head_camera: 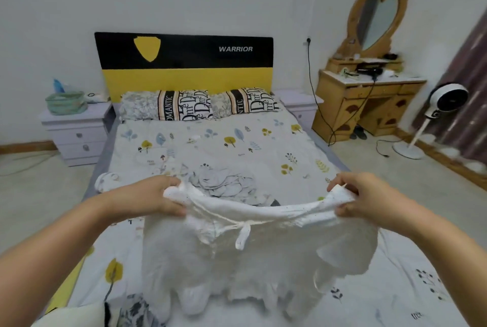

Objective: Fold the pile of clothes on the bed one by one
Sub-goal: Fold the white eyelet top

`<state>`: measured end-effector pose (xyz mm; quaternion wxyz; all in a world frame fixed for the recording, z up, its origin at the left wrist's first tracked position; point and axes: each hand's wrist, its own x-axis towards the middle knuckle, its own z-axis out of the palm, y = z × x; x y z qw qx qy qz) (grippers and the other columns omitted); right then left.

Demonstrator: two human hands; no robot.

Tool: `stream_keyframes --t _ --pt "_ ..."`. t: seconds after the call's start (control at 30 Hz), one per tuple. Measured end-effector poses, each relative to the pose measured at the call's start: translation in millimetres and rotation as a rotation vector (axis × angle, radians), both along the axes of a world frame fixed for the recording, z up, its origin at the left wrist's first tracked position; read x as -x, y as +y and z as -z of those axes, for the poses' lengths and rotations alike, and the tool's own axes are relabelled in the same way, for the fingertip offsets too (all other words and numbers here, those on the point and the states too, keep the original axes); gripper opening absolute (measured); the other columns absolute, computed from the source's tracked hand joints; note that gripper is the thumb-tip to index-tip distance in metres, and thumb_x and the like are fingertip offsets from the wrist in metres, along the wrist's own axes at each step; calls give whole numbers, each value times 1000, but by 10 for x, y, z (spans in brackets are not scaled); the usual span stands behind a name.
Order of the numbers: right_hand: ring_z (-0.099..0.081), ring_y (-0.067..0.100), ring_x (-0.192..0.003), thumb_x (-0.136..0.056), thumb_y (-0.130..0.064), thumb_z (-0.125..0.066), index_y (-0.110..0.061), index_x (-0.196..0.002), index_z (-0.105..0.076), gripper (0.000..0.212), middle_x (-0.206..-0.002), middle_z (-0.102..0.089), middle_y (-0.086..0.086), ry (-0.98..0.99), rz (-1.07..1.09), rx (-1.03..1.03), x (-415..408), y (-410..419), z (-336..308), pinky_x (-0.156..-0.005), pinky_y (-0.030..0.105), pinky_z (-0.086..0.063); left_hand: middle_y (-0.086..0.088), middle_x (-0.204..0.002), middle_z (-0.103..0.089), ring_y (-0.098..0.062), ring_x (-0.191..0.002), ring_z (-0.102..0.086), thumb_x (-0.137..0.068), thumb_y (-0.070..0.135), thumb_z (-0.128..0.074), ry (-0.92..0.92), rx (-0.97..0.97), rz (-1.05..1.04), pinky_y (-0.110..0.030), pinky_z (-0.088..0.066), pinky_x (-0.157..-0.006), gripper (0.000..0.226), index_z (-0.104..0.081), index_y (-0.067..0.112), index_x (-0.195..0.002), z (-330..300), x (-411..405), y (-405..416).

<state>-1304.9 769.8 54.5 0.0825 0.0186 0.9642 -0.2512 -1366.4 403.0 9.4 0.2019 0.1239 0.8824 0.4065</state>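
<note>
A white garment [237, 260] with a drawstring tie hangs in the air over the bed [237, 147], stretched between both hands by its top edge. My left hand [152, 197] grips the garment's left corner. My right hand [366, 194] grips its right corner. The lower part of the garment is blurred and drapes down toward the sheet. Behind it lies a rumpled pile of clothes [221, 181] with a grey flower print, partly hidden by the held garment. A small white piece [105, 180] lies at the pile's left end.
Two patterned pillows [200, 105] rest against the black and yellow headboard. A lilac nightstand [76, 131] stands left of the bed, a wooden dressing table [366, 99] with a heart mirror and a white fan [445, 99] stand right. A patterned cloth [131, 311] lies at the bottom left.
</note>
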Motion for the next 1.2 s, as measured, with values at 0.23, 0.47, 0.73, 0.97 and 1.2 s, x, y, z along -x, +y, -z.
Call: stream_keyframes --t 0.23,0.47,0.73,0.97,1.2 --pt "-63 4 -83 -69 -9 -79 -48 -87 -60 47 -87 -67 -15 -3 -41 -26 -202 100 -695 -80 27 -49 -17 -115 -65 -36 -108 -61 -70 34 -70 -311 -77 261 -58 -42 -98 55 -60 5 -116 -706 -132 -44" --pt "-61 8 -91 -68 -6 -80 -48 -94 -61 53 -95 -67 -11 -108 -67 96 267 310 -561 -79 26 -45 -10 -99 -72 -33 -95 -66 -78 32 -72 -125 -13 85 -49 -49 -89 30 -69 8 -97 -533 46 244" --pt "-47 3 -67 -75 -1 -70 -23 -106 -59 40 -79 -51 -5 -254 -8 87 1020 408 1569 -53 8 -35 6 -64 -46 -6 -58 -41 -78 20 -66 18 312 -160 -18 -26 -51 29 -41 20 -62 1327 423 757" --pt "-57 14 -82 -80 -2 -62 -17 -110 -64 34 -92 -63 0 -206 109 165 1480 387 2964 -62 19 -41 9 -64 -49 -5 -61 -44 -82 19 -61 69 434 -315 -16 -27 -49 31 -38 27 -63 2450 823 977" --pt "-57 18 -87 -87 -8 -58 -14 -116 -62 30 -104 -68 7 -89 128 156 2054 375 3858 -69 22 -35 10 -60 -49 -3 -56 -45 -85 18 -60 142 385 -447 -17 -25 -48 29 -44 25 -62 3233 1408 1075"
